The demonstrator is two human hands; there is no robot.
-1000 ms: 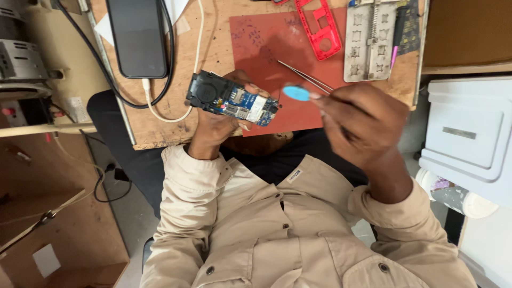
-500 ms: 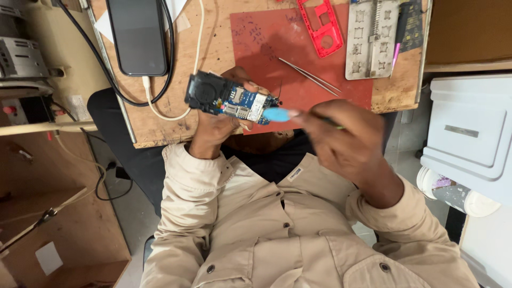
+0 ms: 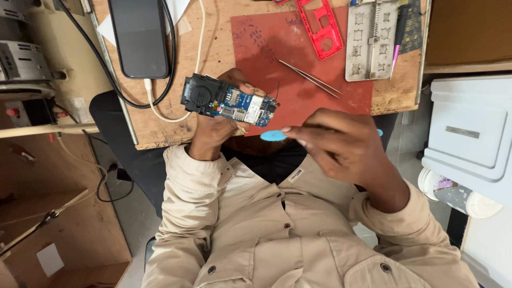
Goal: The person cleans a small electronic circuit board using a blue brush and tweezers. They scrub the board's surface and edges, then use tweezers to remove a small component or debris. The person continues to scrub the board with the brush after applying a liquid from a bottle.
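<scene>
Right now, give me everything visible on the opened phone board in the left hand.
The phone board is a bare blue circuit board with silver metal shields and card slots, and a black plastic block with a round speaker grille at its left end. A thin dark wire sticks up from its right end. It lies roughly level, tilted slightly down to the right, held above the edge of the wooden bench. The left hand grips it from below, fingertips on its upper edge. Nothing else touches it.

Mat [image 3: 320,101] lay on tabletop [image 3: 213,53]. Tweezers [image 3: 309,78] and phone frame [image 3: 320,26] on mat. Metal jig [image 3: 368,42] right of mat. Smartphone [image 3: 140,37] left of mat. Circuit board [image 3: 229,100] at mat's near-left corner; pick [image 3: 273,135] just below it.
</scene>
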